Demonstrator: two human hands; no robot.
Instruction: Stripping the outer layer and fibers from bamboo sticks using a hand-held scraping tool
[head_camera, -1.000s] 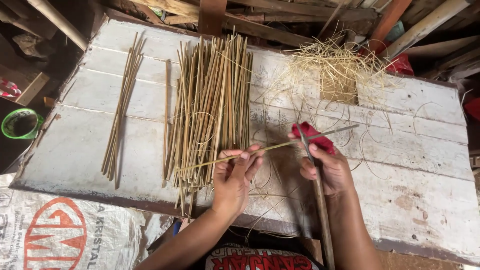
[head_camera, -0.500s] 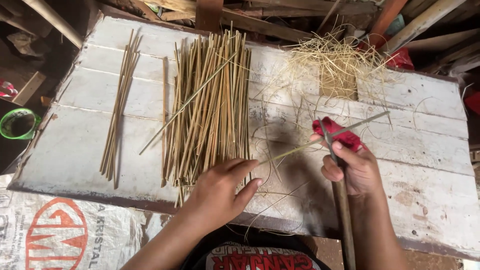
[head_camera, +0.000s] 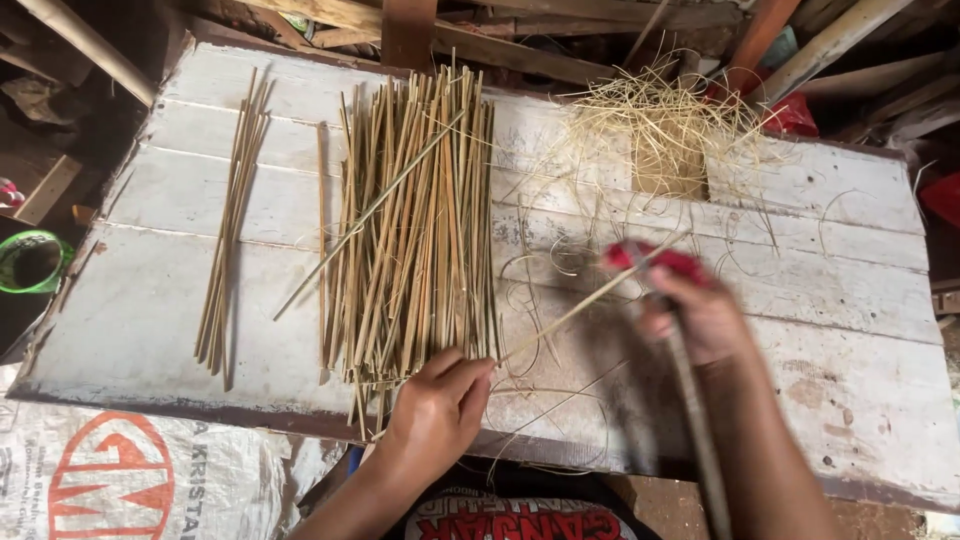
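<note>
My left hand (head_camera: 437, 408) is at the near end of a big pile of bamboo sticks (head_camera: 420, 230) and pinches the end of a thin bamboo stick (head_camera: 585, 300). That stick slants up and to the right to my right hand (head_camera: 700, 315). The right hand is blurred and grips a long tool with a red-wrapped end (head_camera: 662, 262); its shaft (head_camera: 692, 430) runs back along my forearm. A single stick (head_camera: 370, 210) lies diagonally across the pile.
The work lies on a white plank table (head_camera: 850, 300). A small bundle of sticks (head_camera: 230, 220) is at its left, and a heap of pale shavings (head_camera: 660, 130) at the back right. A green round container (head_camera: 30, 262) and a white sack (head_camera: 120, 480) are off the left edge.
A stick left my left hand and now lies diagonally on the pile. The left hand came back to the pile's near end. My right hand shifted right with the tool.
</note>
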